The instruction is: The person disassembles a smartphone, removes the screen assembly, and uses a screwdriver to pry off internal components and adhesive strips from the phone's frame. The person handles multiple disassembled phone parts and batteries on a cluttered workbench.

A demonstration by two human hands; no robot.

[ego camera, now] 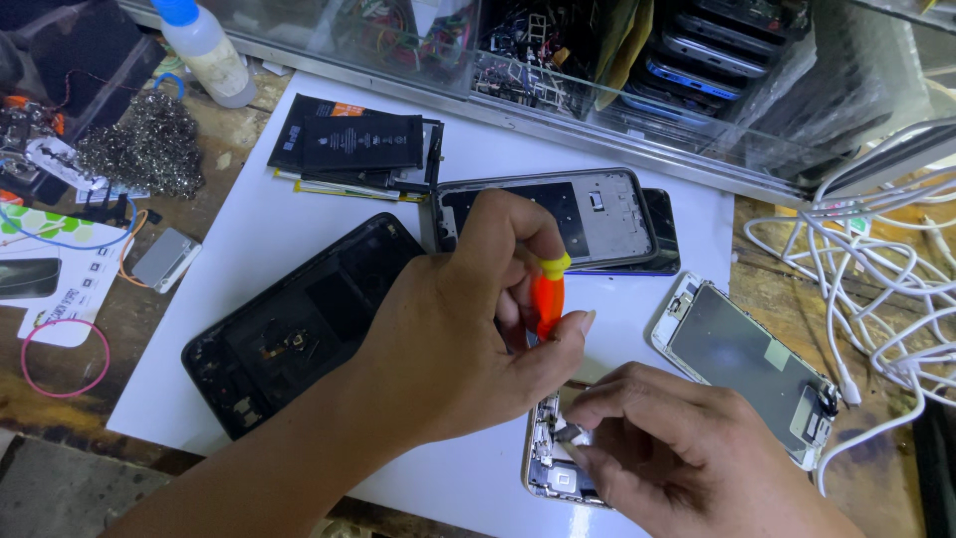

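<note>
Here, the biggest thing is the white sheet (279, 229) that covers the middle of the wooden bench, and all the phone parts lie on it. On its left side rests a black phone back housing (299, 324), open and empty, and far from it a black battery (360, 142) on a small pile of flat parts. In the far middle lies a grey phone frame (588, 214) over a dark phone, and on the right a screen assembly (747, 354) with its metal back up, just beside a bundle of white cables (876, 289). The left hand (458, 339) is closed around a small orange screwdriver (546, 299) with a yellow cap, which stands nearly upright, the index finger resting on the cap. Its tip goes down to the opened silver phone (550, 468) at the near edge of the sheet, but the tip itself is hidden behind the fingers. The right hand (667, 448) lies on this phone and its fingertips pinch a small metal piece (573, 431) inside it. I judge that the step in hand is work on a screw of this inner piece, though whether it is loosened or tightened I cannot tell. The next move calls for a steady vertical tool, light pressure, and the right fingers keeping the piece from slipping
</note>
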